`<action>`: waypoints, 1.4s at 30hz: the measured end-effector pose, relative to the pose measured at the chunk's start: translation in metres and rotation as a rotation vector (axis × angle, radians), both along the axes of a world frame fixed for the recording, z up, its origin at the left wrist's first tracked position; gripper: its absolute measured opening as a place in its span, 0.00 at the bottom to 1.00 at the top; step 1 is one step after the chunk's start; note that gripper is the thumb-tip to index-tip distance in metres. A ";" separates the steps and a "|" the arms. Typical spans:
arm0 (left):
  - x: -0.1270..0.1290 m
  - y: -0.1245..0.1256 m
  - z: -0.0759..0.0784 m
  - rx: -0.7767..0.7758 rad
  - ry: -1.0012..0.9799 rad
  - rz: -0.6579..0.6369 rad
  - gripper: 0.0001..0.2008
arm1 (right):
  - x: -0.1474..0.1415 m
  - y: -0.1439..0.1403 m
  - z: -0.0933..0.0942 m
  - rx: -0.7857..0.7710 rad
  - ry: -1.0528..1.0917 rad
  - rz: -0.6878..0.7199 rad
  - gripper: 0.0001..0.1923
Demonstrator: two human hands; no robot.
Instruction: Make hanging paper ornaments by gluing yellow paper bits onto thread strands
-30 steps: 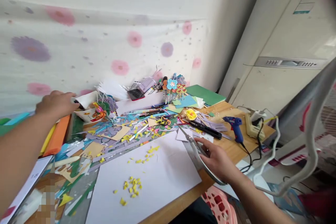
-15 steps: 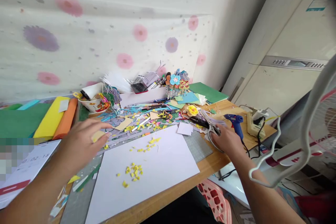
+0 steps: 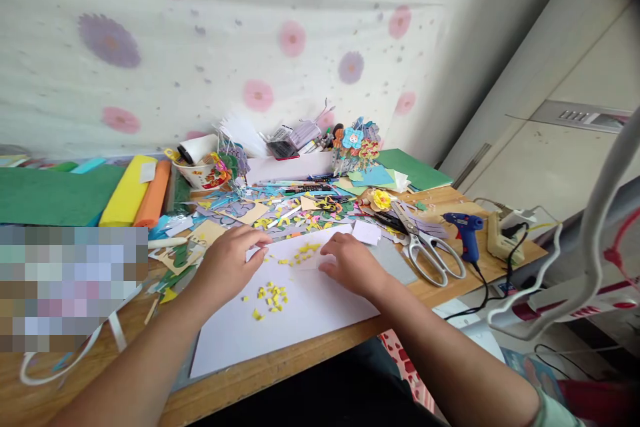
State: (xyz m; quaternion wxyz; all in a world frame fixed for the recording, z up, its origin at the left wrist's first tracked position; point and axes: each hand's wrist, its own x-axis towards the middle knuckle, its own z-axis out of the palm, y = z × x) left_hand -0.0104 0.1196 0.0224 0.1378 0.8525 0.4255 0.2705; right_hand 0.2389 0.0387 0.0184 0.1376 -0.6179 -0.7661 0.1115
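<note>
A white sheet of paper (image 3: 300, 323) lies on the table with small yellow paper bits (image 3: 274, 297) heaped on it. More yellow scraps (image 3: 306, 252) are strewn near its far edge. My left hand (image 3: 227, 263) hovers at the sheet's left side, thumb and fingers apart, nothing visible in it. Over the right part of the sheet is my right hand (image 3: 353, 263), fingers bent and thumb apart, close to the far scraps; I see nothing held. The scissors (image 3: 425, 247) rest on the table to the right of that hand, handles towards me.
A blue glue gun (image 3: 465, 233) stands beside a power strip (image 3: 505, 240) at right. Paper offcuts and pens cover the table's back. A yellow paper flower (image 3: 381, 199) sits near the scissors' tips. Rolls of yellow (image 3: 127, 190) and orange paper (image 3: 153, 193) lie left.
My right hand has let go of the scissors and moved left over the white sheet. My left hand has come right to the sheet's edge. The view has shifted somewhat.
</note>
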 end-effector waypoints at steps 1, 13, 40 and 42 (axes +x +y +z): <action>-0.002 -0.001 -0.002 -0.008 -0.008 0.004 0.10 | -0.004 0.002 0.000 -0.028 -0.034 0.018 0.12; 0.001 -0.014 -0.011 -0.109 -0.075 -0.088 0.09 | -0.006 -0.008 -0.030 0.065 -0.035 -0.040 0.06; 0.004 -0.014 0.000 -0.796 -1.281 0.010 0.11 | -0.072 0.063 0.003 0.049 0.927 0.045 0.09; 0.006 -0.013 0.001 -0.832 -1.377 0.053 0.13 | -0.082 0.060 -0.007 0.012 0.850 0.070 0.08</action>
